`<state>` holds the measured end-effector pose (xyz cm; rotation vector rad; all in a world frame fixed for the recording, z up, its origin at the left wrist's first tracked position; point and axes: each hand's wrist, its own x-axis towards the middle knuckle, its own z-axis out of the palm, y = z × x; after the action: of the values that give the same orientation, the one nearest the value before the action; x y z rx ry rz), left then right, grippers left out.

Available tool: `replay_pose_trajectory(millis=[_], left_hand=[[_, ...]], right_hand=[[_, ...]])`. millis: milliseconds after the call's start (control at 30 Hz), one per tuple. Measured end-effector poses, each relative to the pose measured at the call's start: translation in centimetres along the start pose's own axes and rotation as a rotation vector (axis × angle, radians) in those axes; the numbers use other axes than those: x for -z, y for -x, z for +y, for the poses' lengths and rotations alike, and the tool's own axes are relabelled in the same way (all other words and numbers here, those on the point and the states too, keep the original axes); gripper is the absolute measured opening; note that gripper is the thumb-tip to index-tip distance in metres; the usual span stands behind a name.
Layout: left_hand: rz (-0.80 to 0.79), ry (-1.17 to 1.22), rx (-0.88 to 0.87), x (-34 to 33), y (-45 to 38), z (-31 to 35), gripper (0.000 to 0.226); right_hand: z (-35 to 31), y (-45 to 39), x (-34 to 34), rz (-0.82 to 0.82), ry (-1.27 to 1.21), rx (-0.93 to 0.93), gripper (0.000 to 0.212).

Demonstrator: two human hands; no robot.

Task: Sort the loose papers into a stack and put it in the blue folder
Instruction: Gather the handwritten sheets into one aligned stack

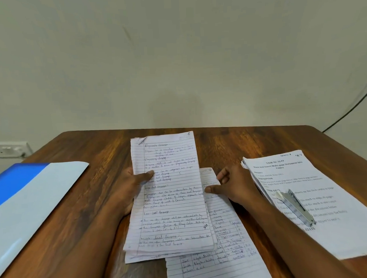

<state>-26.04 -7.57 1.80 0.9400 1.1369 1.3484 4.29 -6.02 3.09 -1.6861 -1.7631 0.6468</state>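
1. One blue folder (19, 200).
2. One held stack of handwritten sheets (170, 194).
3. One loose handwritten sheet (220, 242).
4. One printed stack (302, 175).
5. One stapler (297, 207).
6. Two hands: left hand (128, 187), right hand (233, 185).

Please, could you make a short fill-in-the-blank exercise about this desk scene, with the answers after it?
1. The left hand holds a bundle of handwritten pages with its ____ pressed on the top page.
2. The blue folder lies at the ____ edge of the wooden table.
3. A metal stapler rests on the ____ sheets.

Answers: thumb; left; printed
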Motion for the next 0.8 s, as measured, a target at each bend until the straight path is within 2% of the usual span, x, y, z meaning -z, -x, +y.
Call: replay_pose_trajectory(millis=[67, 367, 600, 800], left_hand=[[0.000, 0.002, -0.004, 0.01, 0.03, 0.03, 0.029], [-0.016, 0.029, -0.013, -0.38, 0.28, 0.23, 0.027], [-0.012, 0.025, -0.014, -0.21, 0.26, 0.06, 0.027], [-0.028, 0.035, -0.017, -0.32, 0.51, 0.25, 0.026]], right_hand=[[-0.21, 0.00, 0.00, 0.012, 0.024, 0.000, 0.058], [0.01, -0.32, -0.30, -0.010, -0.007, -0.047, 0.037], [0.21, 0.10, -0.30, 0.020, -0.010, 0.018, 0.045], [0.74, 0.26, -0.83, 0.089, -0.167, 0.061, 0.027]])
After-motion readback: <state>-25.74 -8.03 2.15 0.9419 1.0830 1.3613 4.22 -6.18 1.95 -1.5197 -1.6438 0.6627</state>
